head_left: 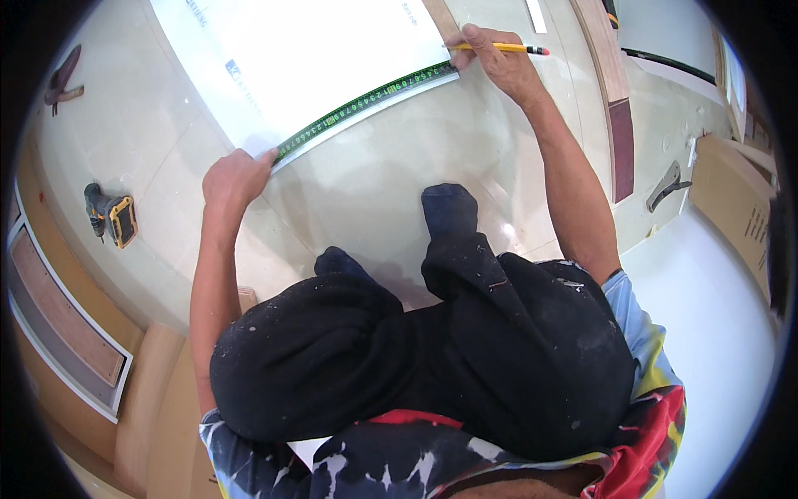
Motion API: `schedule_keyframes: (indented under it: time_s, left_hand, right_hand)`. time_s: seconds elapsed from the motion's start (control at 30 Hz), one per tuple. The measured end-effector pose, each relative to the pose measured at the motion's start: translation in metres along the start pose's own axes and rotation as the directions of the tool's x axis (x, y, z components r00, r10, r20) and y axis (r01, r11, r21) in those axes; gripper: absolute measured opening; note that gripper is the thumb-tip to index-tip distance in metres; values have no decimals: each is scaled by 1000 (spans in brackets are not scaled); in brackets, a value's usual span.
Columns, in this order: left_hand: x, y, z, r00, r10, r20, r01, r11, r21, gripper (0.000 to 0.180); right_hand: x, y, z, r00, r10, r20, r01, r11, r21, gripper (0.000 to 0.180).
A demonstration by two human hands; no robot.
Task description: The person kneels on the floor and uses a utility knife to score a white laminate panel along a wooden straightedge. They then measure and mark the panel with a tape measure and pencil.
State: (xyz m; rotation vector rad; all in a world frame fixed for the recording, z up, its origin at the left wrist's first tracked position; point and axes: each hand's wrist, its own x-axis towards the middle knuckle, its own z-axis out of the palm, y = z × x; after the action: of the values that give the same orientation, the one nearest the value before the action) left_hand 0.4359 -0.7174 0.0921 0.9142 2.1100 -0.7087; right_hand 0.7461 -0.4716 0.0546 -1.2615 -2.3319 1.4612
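Note:
A white board (324,50) with printed marks lies on the floor in front of me. Along its near edge runs the green blade of a tape measure (366,101). My left hand (236,179) is closed at the board's near left corner, gripping the left end of the tape measure; its case is hidden by the fingers. At the near right corner, my right hand (503,71) has its fingers pinched around a yellow pencil (511,47) with a red end pointing right. Those fingertips are beside the tape's right end; whether they press on it I cannot tell.
On the left floor lie a black and yellow cordless drill (110,214) and a dark red and tan tool (65,81). Long wooden strips (603,66), a grey hand tool (667,185) and cardboard (731,204) are at the right. A white-framed panel (71,312) stands lower left. My feet are near the board.

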Motion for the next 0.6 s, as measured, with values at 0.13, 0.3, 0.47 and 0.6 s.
schedule_keyframes:
  time_s: [0.13, 0.3, 0.47, 0.6]
  left_hand:
    - [2, 1, 0, 1000, 1, -3, -1, 1000, 8, 70]
    - [2, 2, 0, 1000, 13, -8, -13, 1000, 8, 70]
    - [-3, 4, -5, 999, 2, 34, -3, 1000, 23, 70]
    - [-4, 6, -6, 1000, -3, 31, 2, 1000, 26, 70]
  right_hand:
    - [-1, 4, 10, 995, -68, -69, 69, 997, 19, 41]
    - [1, 8, 3, 995, -70, -69, 69, 997, -16, 35]
    - [2, 0, -2, 999, 51, 20, -48, 993, -107, 33]
    - [-5, 2, 5, 1000, 17, -25, -21, 987, -157, 31]
